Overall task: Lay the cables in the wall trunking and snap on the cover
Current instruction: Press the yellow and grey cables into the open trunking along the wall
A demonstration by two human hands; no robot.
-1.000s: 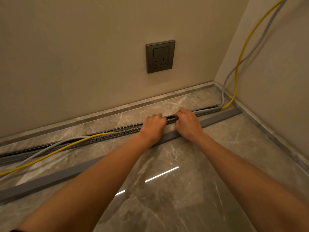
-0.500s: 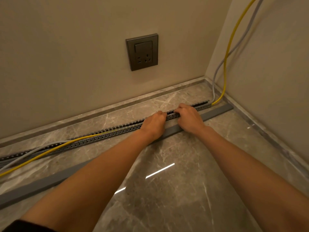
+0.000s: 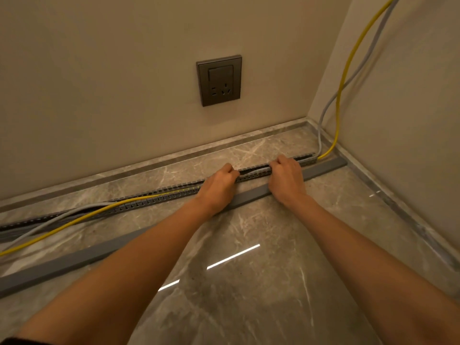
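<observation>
A slotted grey trunking (image 3: 159,197) lies on the marble floor along the back wall. A yellow cable (image 3: 82,219) and a grey cable (image 3: 49,221) run down the right wall into its right end; on the left they rise out of it and trail off. My left hand (image 3: 219,188) and my right hand (image 3: 286,181) rest side by side on the trunking, fingers curled over the cables in the channel. The flat grey cover (image 3: 74,260) lies loose on the floor in front, passing under both wrists.
A dark socket plate (image 3: 219,80) sits on the back wall above my hands. The right wall (image 3: 410,120) meets the back wall close to the trunking's right end. Glossy marble floor (image 3: 249,282) stretches toward me.
Both hands stay on the trunking near its right part and have spread a little apart. The view has shifted slightly.
</observation>
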